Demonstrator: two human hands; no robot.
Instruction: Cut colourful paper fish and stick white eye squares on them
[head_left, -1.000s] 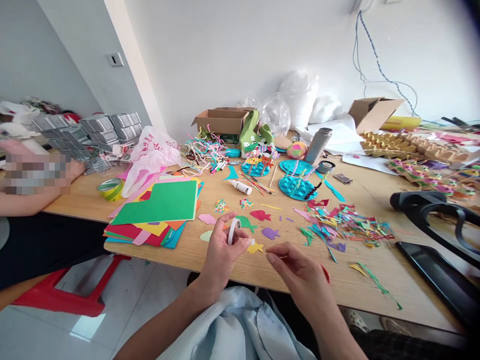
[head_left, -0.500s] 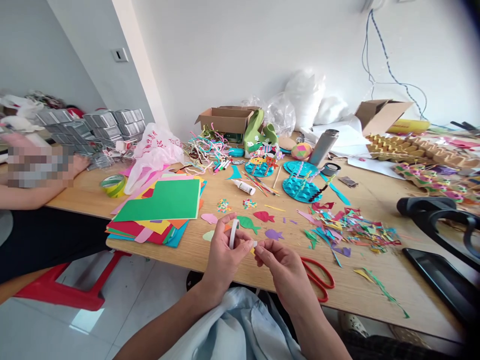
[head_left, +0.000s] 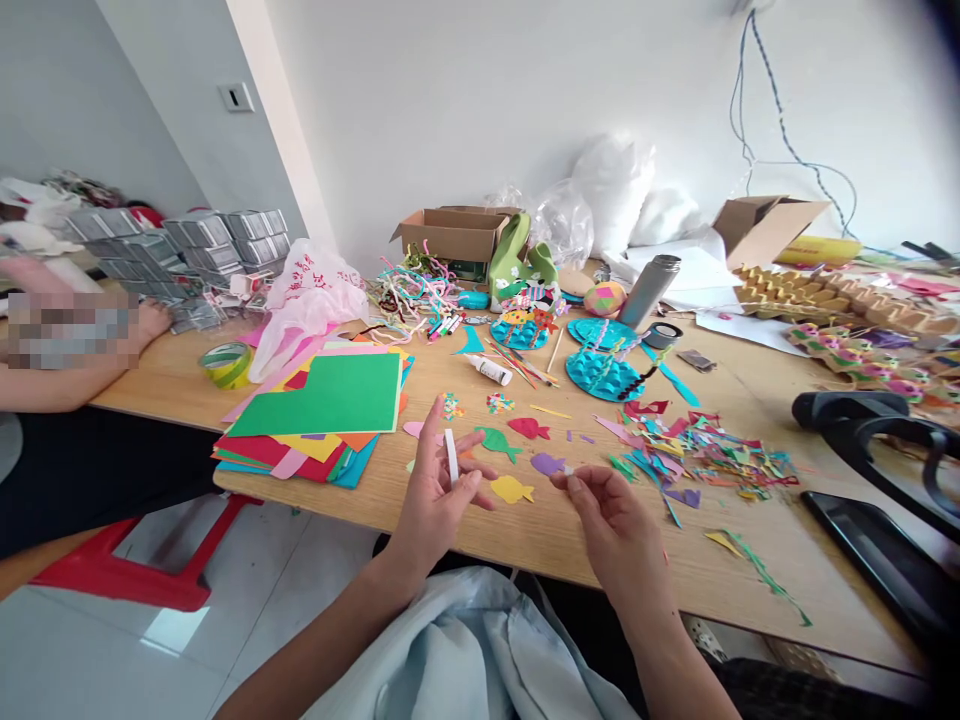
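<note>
My left hand holds a narrow roll of white tape, with the thumb against it and the other fingers spread. A small whitish bit of tape is pinched between the thumb and forefinger of my right hand. On the table between my hands lies a yellow paper fish. Just beyond are a purple paper fish, a green one and a red one. A pink cutout is partly hidden behind my left fingers.
Stacked coloured paper lies left, paper scraps right. Beyond stand a glue bottle, turquoise craft bases and a steel flask. A black phone lies at the right edge. Another person's arm rests at the left.
My right hand has moved right, away from the roll, with the small bit of tape. My left fingers have spread, and the yellow fish is now uncovered. The red scissors handles are now almost hidden.
</note>
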